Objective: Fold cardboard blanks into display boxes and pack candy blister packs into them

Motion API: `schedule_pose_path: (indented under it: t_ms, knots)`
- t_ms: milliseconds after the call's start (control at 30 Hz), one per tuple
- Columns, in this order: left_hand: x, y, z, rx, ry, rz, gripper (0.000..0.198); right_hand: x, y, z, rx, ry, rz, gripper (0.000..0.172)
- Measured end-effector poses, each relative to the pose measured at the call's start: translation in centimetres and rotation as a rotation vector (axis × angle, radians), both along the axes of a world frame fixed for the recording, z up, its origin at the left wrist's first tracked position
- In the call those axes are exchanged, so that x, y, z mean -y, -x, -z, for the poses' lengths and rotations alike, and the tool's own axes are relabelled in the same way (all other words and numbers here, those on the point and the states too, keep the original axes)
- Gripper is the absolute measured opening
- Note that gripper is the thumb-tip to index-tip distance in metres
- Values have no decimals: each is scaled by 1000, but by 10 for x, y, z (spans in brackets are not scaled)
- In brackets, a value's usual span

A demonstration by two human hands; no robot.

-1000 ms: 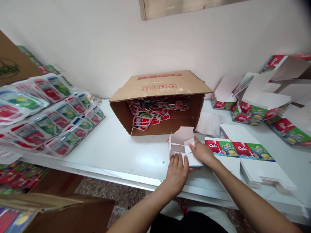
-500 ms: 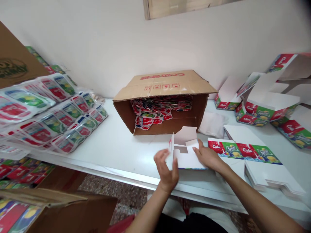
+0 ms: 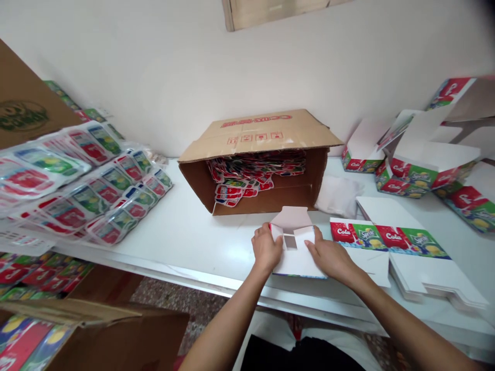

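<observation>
Between my hands a partly folded carton (image 3: 296,260) rests on the white table, its white inner flaps showing and one flap raised at the far side. My left hand (image 3: 267,248) grips its left side, thumb on the folded-in flap. On the right side my right hand (image 3: 328,256) holds it the same way, thumb on top. A small rectangular gap shows in the middle of the flaps. Just right of my right hand lies a stack of flat printed cartons (image 3: 390,240) marked Cola and Sprite.
An open cardboard box (image 3: 259,136) on its side holds many printed sachets (image 3: 242,188). Packs of sachets (image 3: 104,188) are heaped at left. Folded open cartons (image 3: 413,175) stand at right, near a clear plastic bag (image 3: 338,196). Another cardboard box (image 3: 119,335) sits below the table's left edge.
My left hand has closed on the carton's left side, where it was open beside it before. The left flap is now folded inward, and the carton sits squarer to me.
</observation>
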State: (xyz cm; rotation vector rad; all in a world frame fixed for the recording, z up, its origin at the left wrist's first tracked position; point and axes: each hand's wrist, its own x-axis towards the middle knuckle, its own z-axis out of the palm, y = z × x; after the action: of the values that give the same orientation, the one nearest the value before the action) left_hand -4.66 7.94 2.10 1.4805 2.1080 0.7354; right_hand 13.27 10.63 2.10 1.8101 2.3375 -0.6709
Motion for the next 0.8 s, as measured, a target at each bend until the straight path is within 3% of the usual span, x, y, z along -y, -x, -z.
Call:
schedule_pose_path:
  t_ms: [167,300,367,500,567,700,800]
  knots:
    - [7,0,-1,-81,57,100,60,-16,-24,-1,-183,65,60,63]
    - [7,-3,-3,-146,92,207,68,-56,-43,-10,-621,87,276,65]
    - [4,-4,-2,-87,95,207,70,-68,-41,-17,-784,131,172,65]
    - [9,4,4,249,113,166,74,-60,-26,-21,-584,240,-236,68]
    - [22,9,10,376,87,157,78,-48,-20,-16,-448,183,-287,69]
    - [54,9,15,589,6,164,106,-29,-13,-7,-266,19,-289,67]
    - [64,3,15,650,14,152,111,-22,-7,-10,-128,-83,-334,64]
